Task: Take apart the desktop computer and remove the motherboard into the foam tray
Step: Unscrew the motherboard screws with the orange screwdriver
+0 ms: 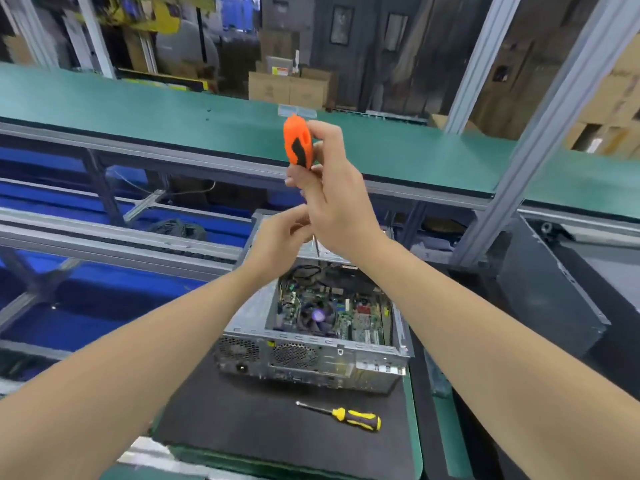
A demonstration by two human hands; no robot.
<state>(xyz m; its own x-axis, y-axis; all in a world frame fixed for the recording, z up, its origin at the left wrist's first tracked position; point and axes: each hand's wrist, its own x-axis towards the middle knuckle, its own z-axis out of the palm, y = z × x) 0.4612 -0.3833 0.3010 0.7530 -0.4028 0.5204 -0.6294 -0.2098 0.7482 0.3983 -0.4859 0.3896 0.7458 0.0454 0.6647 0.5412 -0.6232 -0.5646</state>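
An open grey desktop case (pixel 311 362) sits on a black mat (pixel 242 420), its green motherboard (pixel 346 317) and round CPU fan (pixel 317 317) exposed. My right hand (pixel 341 202) grips an orange-and-black screwdriver (pixel 298 142) upright above the case, its thin shaft pointing down. My left hand (pixel 277 240) is raised beside it, fingers curled near the shaft; the contact is hidden behind my right hand.
A yellow-and-black screwdriver (pixel 349 417) lies on the mat in front of the case. A dark case panel (pixel 554 289) stands at the right. A green shelf (pixel 173 116) runs across behind, with aluminium posts (pixel 540 140) and blue conveyor sections (pixel 86 299) at left.
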